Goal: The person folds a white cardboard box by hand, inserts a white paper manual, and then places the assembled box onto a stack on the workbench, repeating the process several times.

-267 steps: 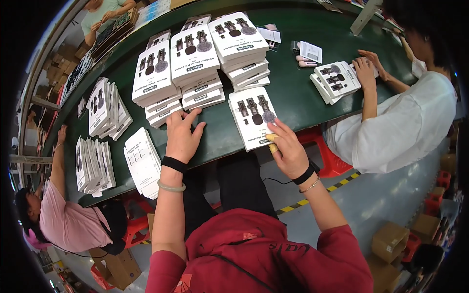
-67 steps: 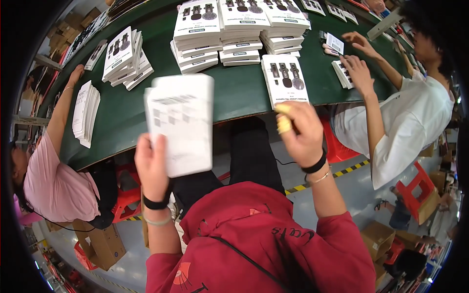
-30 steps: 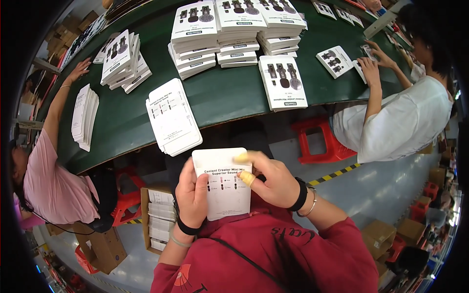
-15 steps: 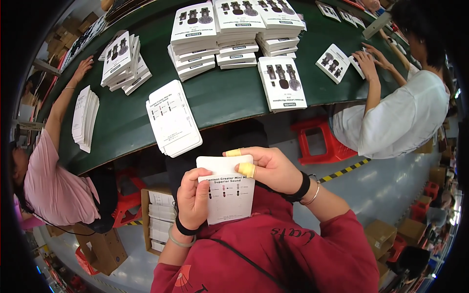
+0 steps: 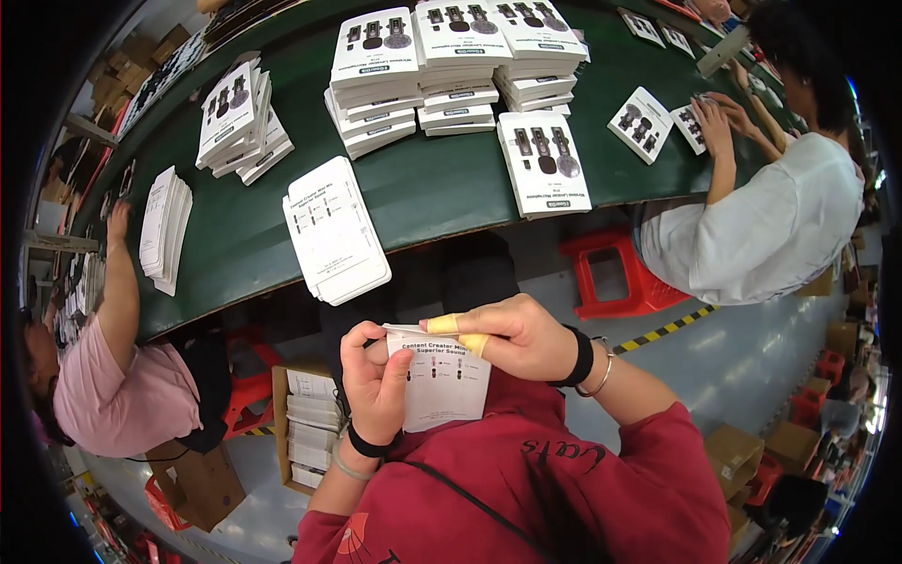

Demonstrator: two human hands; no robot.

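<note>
Against my body I hold a white printed carton (image 5: 443,393), with small pictures of microphones on its face. My left hand (image 5: 374,381) grips its left side, thumb on the front. Yellow tape wraps fingers of my right hand (image 5: 515,336), which pinches the carton's top edge, where the flap is bent over. Whether anything is inside the carton cannot be seen. Just beyond my hands, a stack of flat white cartons (image 5: 336,244) lies at the edge of the green table (image 5: 423,202).
Tall piles of white microphone boxes (image 5: 376,70) stand at the back, and one box stack (image 5: 550,174) lies nearer. More cartons (image 5: 165,230) lie left. Co-workers sit at the left (image 5: 127,385) and right (image 5: 761,226). A red stool (image 5: 615,277) and a carton-filled box (image 5: 310,423) stand below.
The carton's top flap stood up before and is now folded over under my right fingers. The left co-worker's arm has drawn back from the box pile toward the table's left edge.
</note>
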